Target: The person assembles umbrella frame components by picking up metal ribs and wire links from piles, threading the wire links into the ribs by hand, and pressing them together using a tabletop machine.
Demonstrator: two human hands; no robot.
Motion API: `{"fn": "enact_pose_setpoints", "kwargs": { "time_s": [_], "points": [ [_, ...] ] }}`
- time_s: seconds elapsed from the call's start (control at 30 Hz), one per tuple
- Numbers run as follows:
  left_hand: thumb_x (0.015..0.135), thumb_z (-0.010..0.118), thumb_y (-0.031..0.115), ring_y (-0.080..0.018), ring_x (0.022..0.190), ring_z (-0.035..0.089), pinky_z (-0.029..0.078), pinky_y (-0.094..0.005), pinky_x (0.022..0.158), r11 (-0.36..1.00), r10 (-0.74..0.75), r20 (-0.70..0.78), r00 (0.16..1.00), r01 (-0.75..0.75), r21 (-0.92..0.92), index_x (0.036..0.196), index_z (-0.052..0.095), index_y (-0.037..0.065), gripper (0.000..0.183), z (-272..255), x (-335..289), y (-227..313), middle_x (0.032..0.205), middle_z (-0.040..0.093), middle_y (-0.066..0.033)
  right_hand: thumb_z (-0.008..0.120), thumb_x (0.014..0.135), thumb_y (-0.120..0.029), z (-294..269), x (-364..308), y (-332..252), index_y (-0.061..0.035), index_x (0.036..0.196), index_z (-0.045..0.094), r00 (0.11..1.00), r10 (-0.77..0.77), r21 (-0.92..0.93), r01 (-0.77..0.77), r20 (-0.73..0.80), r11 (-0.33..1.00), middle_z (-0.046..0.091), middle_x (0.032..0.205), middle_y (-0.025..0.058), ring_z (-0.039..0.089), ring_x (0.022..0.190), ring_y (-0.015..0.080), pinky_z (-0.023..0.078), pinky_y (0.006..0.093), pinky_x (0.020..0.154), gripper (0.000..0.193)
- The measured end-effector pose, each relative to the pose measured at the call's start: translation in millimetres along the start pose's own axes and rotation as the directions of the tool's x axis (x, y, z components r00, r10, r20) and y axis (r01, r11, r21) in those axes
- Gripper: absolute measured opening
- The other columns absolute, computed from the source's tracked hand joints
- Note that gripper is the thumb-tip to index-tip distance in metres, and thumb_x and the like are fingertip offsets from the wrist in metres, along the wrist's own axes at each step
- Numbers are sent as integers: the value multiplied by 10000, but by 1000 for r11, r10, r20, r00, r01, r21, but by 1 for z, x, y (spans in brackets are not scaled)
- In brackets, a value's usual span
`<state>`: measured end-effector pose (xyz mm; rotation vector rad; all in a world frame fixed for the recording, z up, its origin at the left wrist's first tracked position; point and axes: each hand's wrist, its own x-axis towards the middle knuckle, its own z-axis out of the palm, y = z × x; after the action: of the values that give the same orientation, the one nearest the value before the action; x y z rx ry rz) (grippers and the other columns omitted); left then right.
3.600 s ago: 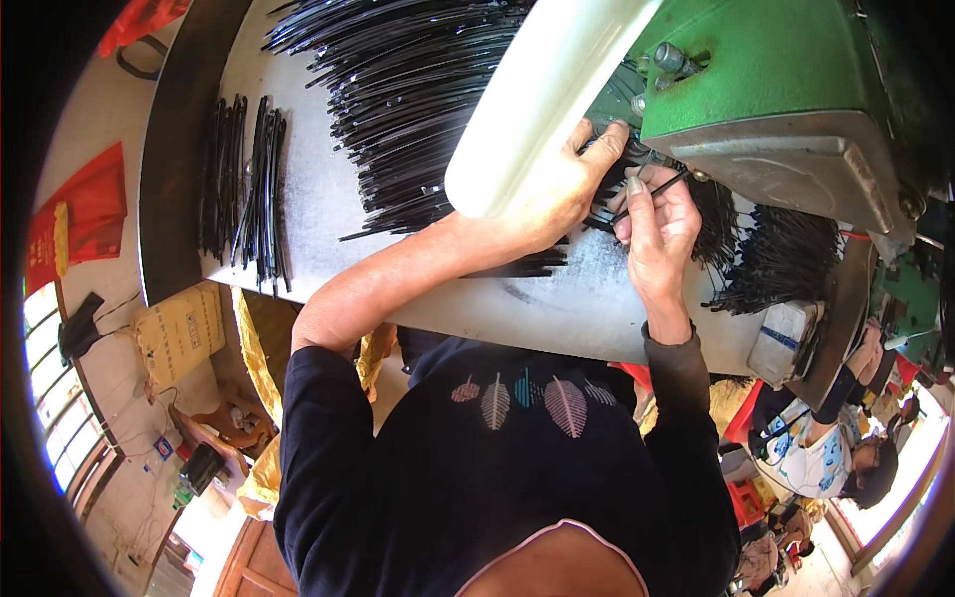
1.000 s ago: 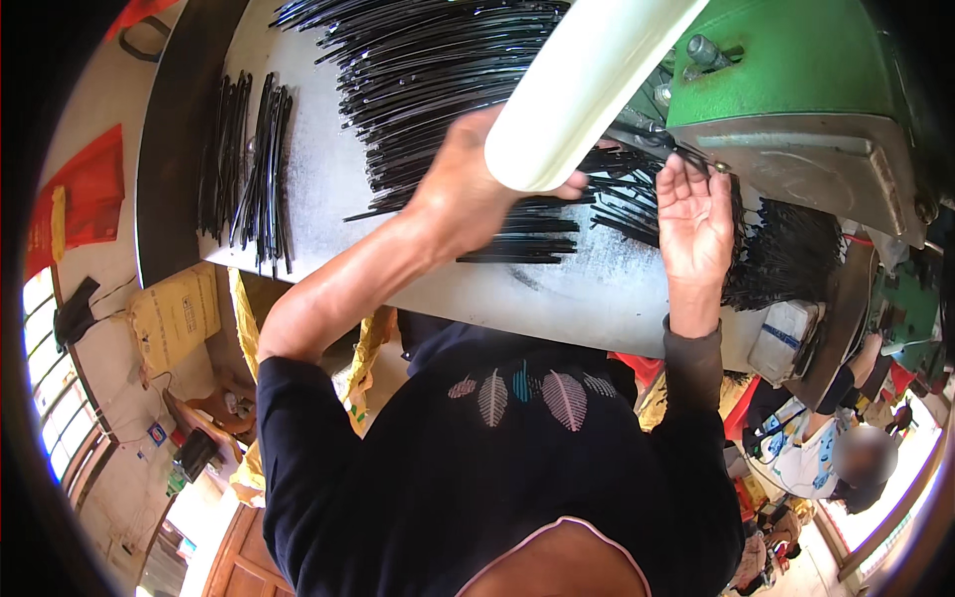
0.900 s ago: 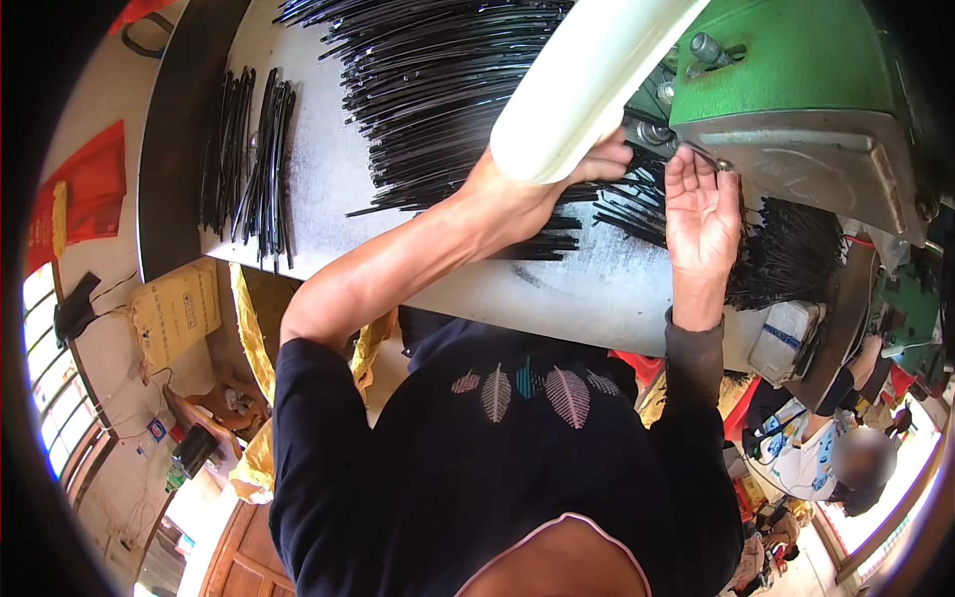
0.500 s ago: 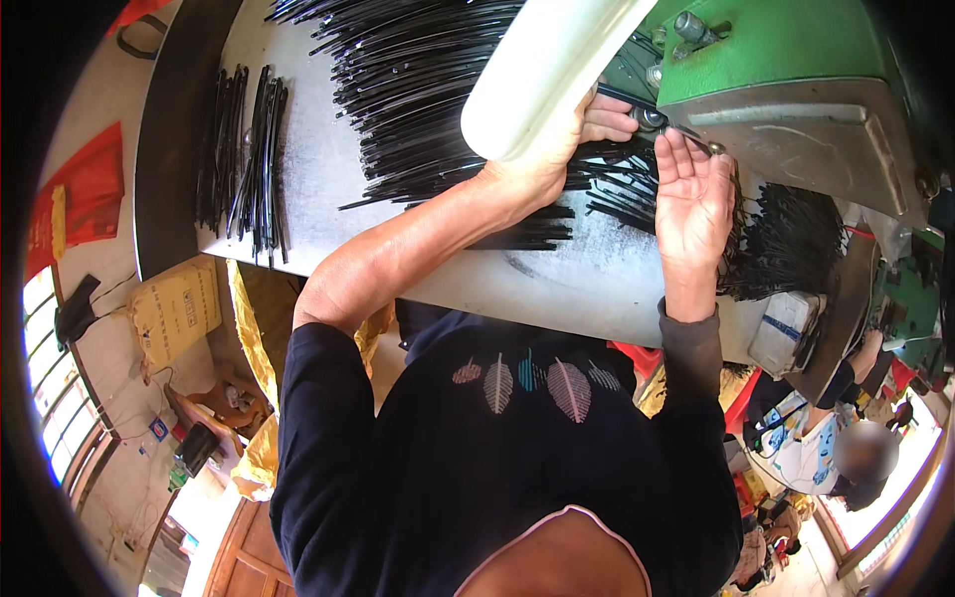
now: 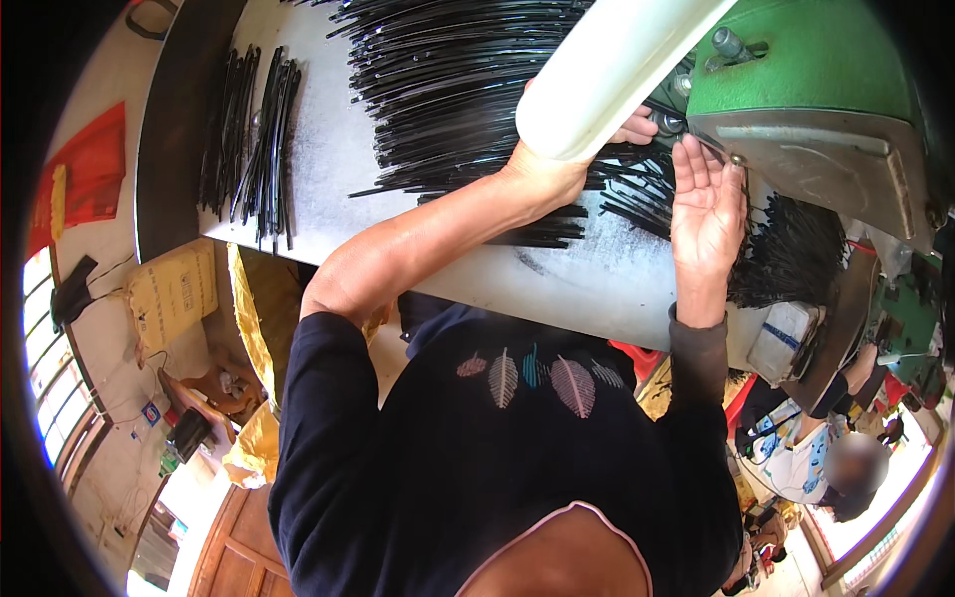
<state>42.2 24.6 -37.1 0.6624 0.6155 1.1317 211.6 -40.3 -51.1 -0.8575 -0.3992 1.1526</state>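
Observation:
My left hand [image 5: 557, 177] reaches up to the green machine, partly covered by a long white tube-like cover [image 5: 587, 85]. Its visible fingers are bent round towards a thin black strip [image 5: 708, 146] at the machine's working spot; the thumb is hidden. Palm up, my right hand [image 5: 706, 214] sits under the machine's front corner. Its fingers are stretched out, with their tips touching or right beside the strip. Just beyond the fingertips is a small round metal part [image 5: 737, 158] of the machine.
A large pile of black strips [image 5: 448, 99] covers the metal table [image 5: 557, 284]; smaller bundles [image 5: 267, 149] lie at left. The green machine [image 5: 806, 60] stands at right, beside a dark heap of strips [image 5: 791, 249] and a pale box [image 5: 784, 338]. Another person [image 5: 796, 458] is at far right.
The whole view has shifted slightly, so table and machine appear further right. Both hands stay at the same spot on the machine, and the strip now shows less between them.

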Motion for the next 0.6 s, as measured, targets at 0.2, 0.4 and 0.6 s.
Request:
{"fn": "enact_pose_setpoints", "kwargs": {
  "time_s": [0.2, 0.4, 0.6],
  "points": [
    [940, 472, 115, -285, 773, 667, 559, -364, 734, 1000, 4, 33, 999, -5, 4, 990, 445, -43, 168, 1, -5, 2, 882, 625, -241, 465, 956, -179, -5, 1, 0, -3, 995, 581, 998, -26, 12, 25, 59, 1000, 643, 931, 90, 601, 994, 361, 469, 518, 931, 215],
    [937, 487, 145, -264, 730, 671, 556, -336, 693, 997, 15, -64, 998, -11, 74, 989, 437, -50, 209, 6, -6, 2, 854, 632, -229, 456, 961, -200, -4, 0, 7, -8, 1014, 576, 997, -25, 15, 24, 79, 1000, 645, 973, 106, 603, 994, 353, 477, 513, 920, 232],
    [918, 478, 116, -274, 656, 665, 567, -337, 615, 987, 9, -71, 997, 3, 158, 944, 460, -28, 147, 14, 3, 1, 799, 630, -211, 480, 950, -191, -8, -3, 9, -16, 1005, 544, 999, -33, 60, 30, 41, 998, 629, 983, 176, 610, 980, 355, 491, 521, 895, 194]
  ]
}}
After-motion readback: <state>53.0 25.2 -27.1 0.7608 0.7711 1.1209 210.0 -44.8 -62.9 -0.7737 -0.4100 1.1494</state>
